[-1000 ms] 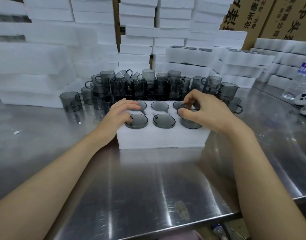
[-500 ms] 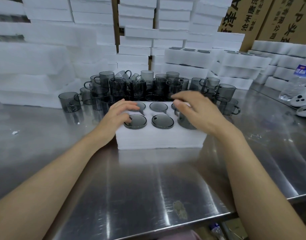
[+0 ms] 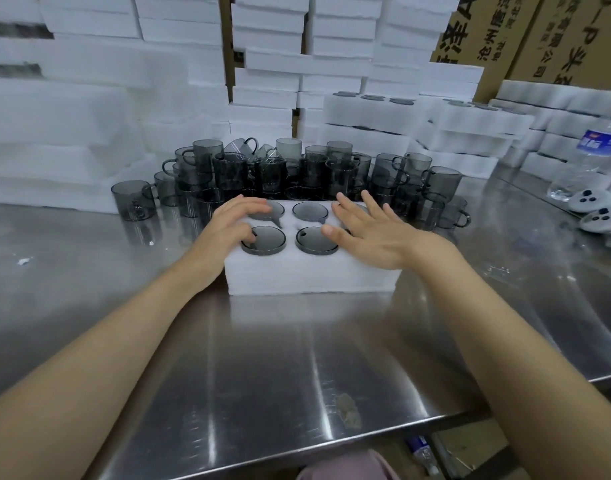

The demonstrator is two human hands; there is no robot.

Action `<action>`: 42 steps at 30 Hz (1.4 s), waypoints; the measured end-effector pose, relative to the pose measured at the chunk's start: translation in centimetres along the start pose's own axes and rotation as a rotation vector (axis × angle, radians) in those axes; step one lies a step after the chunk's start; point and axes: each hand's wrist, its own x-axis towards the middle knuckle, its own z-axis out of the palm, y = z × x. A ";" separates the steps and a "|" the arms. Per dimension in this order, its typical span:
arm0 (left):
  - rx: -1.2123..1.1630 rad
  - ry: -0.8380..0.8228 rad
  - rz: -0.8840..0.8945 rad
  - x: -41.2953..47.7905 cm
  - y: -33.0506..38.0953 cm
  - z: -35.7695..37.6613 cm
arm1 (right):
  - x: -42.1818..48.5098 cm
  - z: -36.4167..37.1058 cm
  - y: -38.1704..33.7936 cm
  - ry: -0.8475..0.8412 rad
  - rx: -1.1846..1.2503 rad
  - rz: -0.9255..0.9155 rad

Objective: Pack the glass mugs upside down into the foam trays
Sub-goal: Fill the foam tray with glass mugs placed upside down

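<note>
Centre of steel worktop [image 3: 297, 358]: white foam tray [image 3: 311, 275], smoky grey glass mugs [image 3: 263, 240] base-up in its pockets. My right hand [image 3: 369, 230] lies flat, fingers spread, holding nothing, over the tray's right end. My left hand [image 3: 233, 226] rests loosely on the left end, empty. I'd press straight down, evenly, to seat the mugs flush.

Foam tray [image 3: 311, 275] right pockets under right hand [image 3: 369, 233] (contents unseen), bottle [image 3: 595, 161] edge-cropped

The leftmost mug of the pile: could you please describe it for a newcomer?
Start at the steel table, then the crowd of smoky glass mugs behind the foam tray. The leftmost mug stands upright on the table, outermost, nothing stacked on it.
</note>
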 end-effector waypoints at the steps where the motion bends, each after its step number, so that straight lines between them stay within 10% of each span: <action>1: -0.008 0.039 -0.025 0.0 0.2 0.2 | 0.0 0.1 0.1 0.003 0.041 -0.003; 8: 0.432 0.001 -0.527 -1.2 1.7 -1.2 | -1.1 2.2 1.3 0.745 0.797 0.158; 15: 0.628 -0.058 -0.397 -2.0 2.6 -1.4 | -1.2 2.5 2.2 0.306 1.151 0.302; 23: 0.144 0.185 0.079 -2.3 1.5 -1.5 | -2.0 2.9 2.0 0.467 1.084 -0.297; 42: 0.157 0.223 -0.059 -1.2 0.1 0.1 | -0.1 3.9 1.9 0.575 0.998 -0.261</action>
